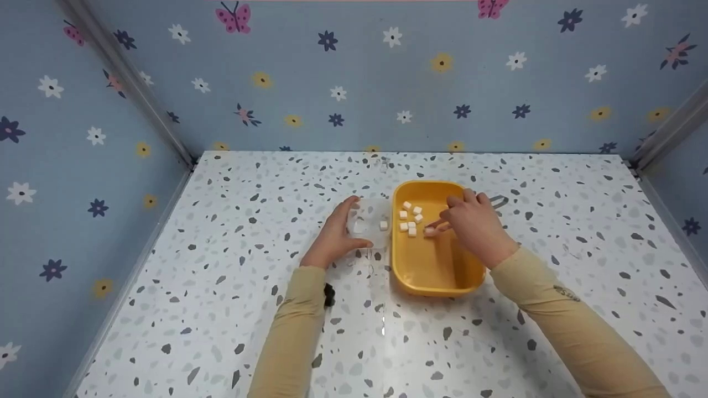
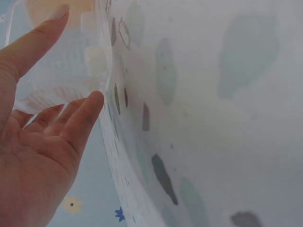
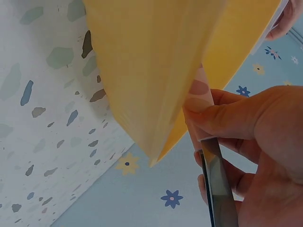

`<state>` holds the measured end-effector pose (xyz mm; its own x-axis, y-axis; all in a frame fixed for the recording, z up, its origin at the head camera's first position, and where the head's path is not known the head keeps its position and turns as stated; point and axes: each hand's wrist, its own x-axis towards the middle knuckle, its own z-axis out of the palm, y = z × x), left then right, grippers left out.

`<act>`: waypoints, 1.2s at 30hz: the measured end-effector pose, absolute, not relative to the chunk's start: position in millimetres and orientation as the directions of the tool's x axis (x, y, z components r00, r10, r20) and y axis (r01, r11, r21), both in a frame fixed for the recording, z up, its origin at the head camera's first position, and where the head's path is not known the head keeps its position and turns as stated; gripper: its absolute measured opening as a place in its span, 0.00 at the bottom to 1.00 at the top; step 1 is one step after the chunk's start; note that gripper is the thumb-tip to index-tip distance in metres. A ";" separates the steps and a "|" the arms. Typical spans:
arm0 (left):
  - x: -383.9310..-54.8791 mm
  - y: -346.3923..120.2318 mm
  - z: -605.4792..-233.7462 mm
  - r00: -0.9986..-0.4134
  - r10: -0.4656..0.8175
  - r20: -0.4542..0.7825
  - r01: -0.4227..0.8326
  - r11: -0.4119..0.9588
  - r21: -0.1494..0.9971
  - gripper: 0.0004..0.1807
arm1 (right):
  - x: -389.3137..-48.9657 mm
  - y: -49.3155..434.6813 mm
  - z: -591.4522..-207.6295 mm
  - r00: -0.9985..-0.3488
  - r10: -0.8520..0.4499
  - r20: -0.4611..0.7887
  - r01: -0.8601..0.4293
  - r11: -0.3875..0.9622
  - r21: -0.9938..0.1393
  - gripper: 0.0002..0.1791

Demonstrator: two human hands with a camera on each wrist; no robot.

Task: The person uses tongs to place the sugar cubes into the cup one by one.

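My left hand holds a clear plastic box, thumb on the near side and fingers on the far side. In it sits a white cube; the left wrist view shows two pale blocks through the box wall. My right hand grips tongs with a metal bend and pinkish arms, reaching into a yellow tub. At their tips is a white cube; whether it is pinched I cannot tell. Several white cubes lie on the tub floor, left of the tips.
The tub stands immediately right of the clear box on a speckled white table. A flowered blue wall rises behind the table, with side panels at left and right. The tub's rim stands between the box and the cubes.
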<state>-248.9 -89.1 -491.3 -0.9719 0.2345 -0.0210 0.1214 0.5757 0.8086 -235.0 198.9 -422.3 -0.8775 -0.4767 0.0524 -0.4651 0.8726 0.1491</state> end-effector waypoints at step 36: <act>-247.7 -89.3 -490.0 -0.968 0.252 -0.002 0.148 0.572 0.807 0.58 | -230.7 202.4 -413.7 -0.874 -0.480 0.076 -0.471 0.875 0.110 0.16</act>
<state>-247.7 -89.3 -490.0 -0.9678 0.2519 -0.0015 0.1475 0.5717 0.8071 -230.7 202.4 -413.7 -0.8740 -0.4799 0.0760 -0.4710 0.8753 0.1099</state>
